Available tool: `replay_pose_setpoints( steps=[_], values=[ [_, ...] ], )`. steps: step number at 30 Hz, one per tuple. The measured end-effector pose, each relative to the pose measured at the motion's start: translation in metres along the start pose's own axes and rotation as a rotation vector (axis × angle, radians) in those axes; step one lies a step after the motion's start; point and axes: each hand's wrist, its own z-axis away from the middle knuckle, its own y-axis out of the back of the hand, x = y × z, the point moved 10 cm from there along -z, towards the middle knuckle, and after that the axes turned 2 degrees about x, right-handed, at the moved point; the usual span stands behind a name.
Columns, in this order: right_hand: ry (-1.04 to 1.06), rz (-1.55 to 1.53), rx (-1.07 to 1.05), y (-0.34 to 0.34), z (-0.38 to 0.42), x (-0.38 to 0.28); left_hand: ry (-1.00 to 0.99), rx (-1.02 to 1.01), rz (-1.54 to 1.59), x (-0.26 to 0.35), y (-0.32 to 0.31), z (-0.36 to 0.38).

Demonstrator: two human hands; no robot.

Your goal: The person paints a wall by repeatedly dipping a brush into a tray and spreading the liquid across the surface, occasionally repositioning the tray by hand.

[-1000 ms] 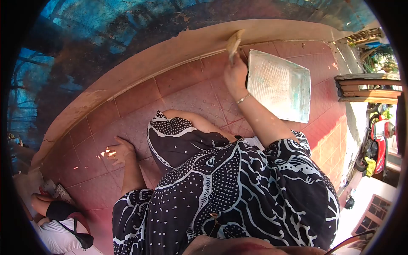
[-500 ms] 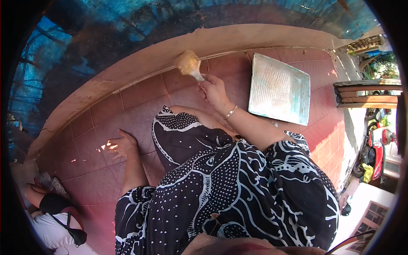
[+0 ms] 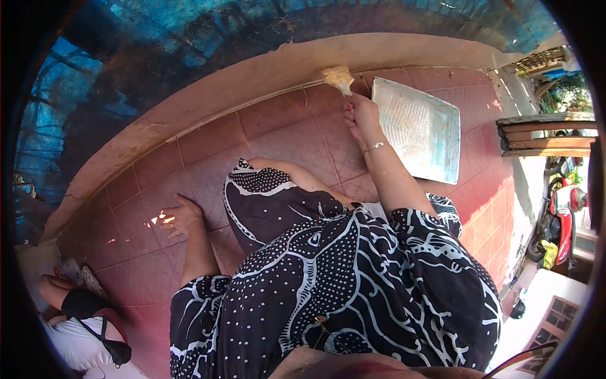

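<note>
My right hand [image 3: 364,118] grips the handle of a paintbrush [image 3: 338,78] with broad, tan bristles and a whitish neck. Its bristles overlap the foot of the wall [image 3: 249,87], a beige band under blue and dark paint. Just right of that hand, a ribbed paint tray [image 3: 413,129] with whitish and pale teal stains lies on the floor. My left hand [image 3: 183,216] rests on the red tile floor [image 3: 151,259], fingers spread and holding nothing.
At the lower left a person [image 3: 79,335] in a white top and dark shorts sits close by. To the right are a wooden post [image 3: 549,136] and a red motorbike [image 3: 564,227] beyond the tiles. My patterned black-and-white dress [image 3: 315,284] covers my lap.
My right hand has moved the paintbrush to the right and slightly up along the wall's foot, closer to the tray. My left hand has stayed in place.
</note>
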Motion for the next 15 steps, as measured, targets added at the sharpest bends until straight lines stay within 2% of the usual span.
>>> replay_pose_setpoints(
  steps=[4,6,9,12,15],
  values=[
    [0.053,0.026,0.123,0.021,0.013,-0.015,-0.011,0.012,-0.005,0.0,-0.004,-0.001],
    [0.004,0.23,0.176,0.026,-0.015,-0.006,0.0,0.001,0.012,-0.001,-0.003,-0.001],
    [0.013,0.367,0.151,0.016,-0.041,0.0,0.005,0.0,0.002,0.0,0.001,0.001],
    [-0.08,0.234,0.061,0.016,-0.03,-0.017,0.005,0.011,0.001,-0.001,0.0,0.0],
    [-0.038,0.154,0.062,0.028,-0.005,-0.036,-0.008,0.031,0.006,-0.001,-0.005,-0.003]
  ],
)
